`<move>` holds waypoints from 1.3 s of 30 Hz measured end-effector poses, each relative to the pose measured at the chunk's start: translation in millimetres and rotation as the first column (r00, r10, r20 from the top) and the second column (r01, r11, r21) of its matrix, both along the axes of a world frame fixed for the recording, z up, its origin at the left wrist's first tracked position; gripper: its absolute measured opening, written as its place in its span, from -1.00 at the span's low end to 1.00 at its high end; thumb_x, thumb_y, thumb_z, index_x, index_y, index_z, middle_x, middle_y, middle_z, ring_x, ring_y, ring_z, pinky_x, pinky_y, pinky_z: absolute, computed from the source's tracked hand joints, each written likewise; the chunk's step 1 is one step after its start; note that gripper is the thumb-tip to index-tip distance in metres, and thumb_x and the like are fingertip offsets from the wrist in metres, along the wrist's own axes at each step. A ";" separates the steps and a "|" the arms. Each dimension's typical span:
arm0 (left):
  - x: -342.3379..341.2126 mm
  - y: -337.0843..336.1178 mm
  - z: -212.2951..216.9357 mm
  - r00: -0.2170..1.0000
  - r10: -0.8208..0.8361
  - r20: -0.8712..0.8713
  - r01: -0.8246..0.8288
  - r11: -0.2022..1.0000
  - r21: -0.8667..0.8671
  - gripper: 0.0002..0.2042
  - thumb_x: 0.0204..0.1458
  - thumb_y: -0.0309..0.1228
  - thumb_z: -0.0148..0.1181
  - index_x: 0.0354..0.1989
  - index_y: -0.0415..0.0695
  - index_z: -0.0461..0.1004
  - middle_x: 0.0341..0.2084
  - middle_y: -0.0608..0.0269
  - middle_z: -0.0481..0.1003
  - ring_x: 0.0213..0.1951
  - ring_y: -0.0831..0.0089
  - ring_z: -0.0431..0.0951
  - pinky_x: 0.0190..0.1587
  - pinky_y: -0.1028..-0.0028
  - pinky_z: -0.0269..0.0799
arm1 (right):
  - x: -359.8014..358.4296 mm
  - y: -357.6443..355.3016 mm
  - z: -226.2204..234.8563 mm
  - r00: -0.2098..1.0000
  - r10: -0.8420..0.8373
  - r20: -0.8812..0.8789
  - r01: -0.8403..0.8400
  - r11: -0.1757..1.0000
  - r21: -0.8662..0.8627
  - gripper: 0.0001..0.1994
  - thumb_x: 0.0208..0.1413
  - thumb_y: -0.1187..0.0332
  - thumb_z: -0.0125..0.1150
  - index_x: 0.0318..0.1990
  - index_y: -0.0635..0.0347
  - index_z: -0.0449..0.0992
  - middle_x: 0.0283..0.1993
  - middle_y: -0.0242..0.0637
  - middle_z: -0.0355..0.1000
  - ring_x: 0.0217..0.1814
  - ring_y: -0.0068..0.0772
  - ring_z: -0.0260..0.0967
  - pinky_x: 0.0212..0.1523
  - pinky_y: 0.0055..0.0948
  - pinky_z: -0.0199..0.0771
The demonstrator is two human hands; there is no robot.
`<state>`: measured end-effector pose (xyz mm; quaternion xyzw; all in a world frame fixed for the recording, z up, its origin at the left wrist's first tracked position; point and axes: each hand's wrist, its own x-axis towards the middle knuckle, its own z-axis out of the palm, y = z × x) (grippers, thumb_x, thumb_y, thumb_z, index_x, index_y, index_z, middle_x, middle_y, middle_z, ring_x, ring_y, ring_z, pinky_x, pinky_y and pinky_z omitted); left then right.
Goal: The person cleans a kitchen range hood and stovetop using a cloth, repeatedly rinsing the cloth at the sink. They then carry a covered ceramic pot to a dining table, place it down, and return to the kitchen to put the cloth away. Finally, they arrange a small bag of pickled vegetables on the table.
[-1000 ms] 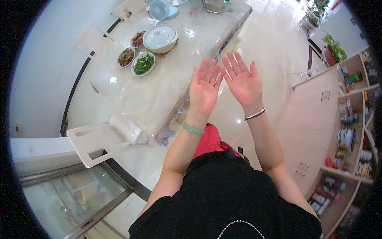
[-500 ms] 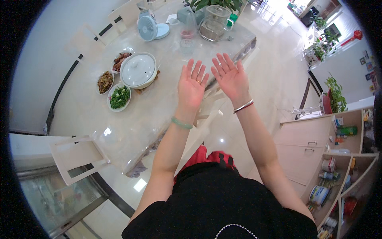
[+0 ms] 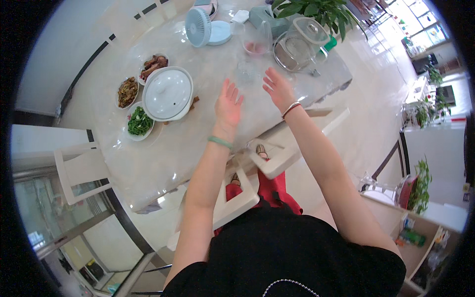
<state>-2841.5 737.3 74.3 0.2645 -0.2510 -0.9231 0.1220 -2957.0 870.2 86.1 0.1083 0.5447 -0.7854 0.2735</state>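
Both hands hang in the air above the near part of the table (image 3: 173, 153), holding nothing. My left hand (image 3: 229, 108) has its palm turned up and its fingers stretched, with a green bangle on the wrist. My right hand (image 3: 279, 90) is also open, its fingers pointing up and left, with a silver bangle at the wrist. Nearest to the left hand stands a white lidded pot (image 3: 168, 93). Beyond the right hand is a glass pot with a lid (image 3: 292, 52), and between the hands and the far side sits a clear plastic container (image 3: 256, 47) with something pinkish inside.
Dishes of green vegetables (image 3: 140, 121), brown food (image 3: 128, 92) and meat (image 3: 154, 65) ring the pot. A light blue fan (image 3: 199, 28) and a leafy plant (image 3: 321, 12) stand at the back. White chairs (image 3: 292, 143) press against the table's near edge; shelves (image 3: 415, 237) are at right.
My body has come closer to the table and turned, so the chairs and my feet now show below. Both hands stay open; the right has tilted more to the side.
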 end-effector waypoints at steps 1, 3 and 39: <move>-14.2 -4.2 -10.7 0.999 0.022 0.043 -0.020 0.999 -0.047 -0.38 0.18 -0.06 -0.05 0.37 0.02 -0.02 0.36 0.17 -0.07 0.38 0.27 -0.13 0.33 0.16 -0.16 | -13.0 -6.1 -9.6 0.999 0.043 -0.012 -0.041 0.990 0.135 -0.49 0.10 0.21 0.10 0.21 0.17 0.28 0.28 -0.23 0.21 0.35 -0.20 0.09 0.26 -0.16 0.14; -44.8 -8.4 -25.9 0.991 0.045 0.128 -0.029 0.992 -0.125 -0.35 0.17 -0.02 -0.04 0.38 0.04 -0.05 0.38 0.23 -0.12 0.40 0.28 -0.20 0.34 0.12 -0.21 | -41.6 -8.3 -49.9 0.946 0.271 -0.179 -0.159 0.866 0.473 -0.46 0.07 0.27 0.15 0.22 0.22 0.27 0.25 -0.22 0.26 0.19 -0.29 0.24 0.09 -0.26 0.27; -224.0 -64.6 -50.0 0.969 0.192 0.154 -0.031 0.717 -0.697 -0.53 -0.07 -0.46 0.28 0.08 -0.20 0.37 0.00 0.10 0.37 0.05 0.36 0.34 0.04 0.42 0.27 | -150.0 -58.6 10.9 0.742 0.469 -0.478 -0.172 0.824 0.540 -0.59 0.01 0.31 0.25 0.02 0.27 0.40 -0.19 -0.13 0.50 -0.23 -0.37 0.49 -0.22 -0.41 0.47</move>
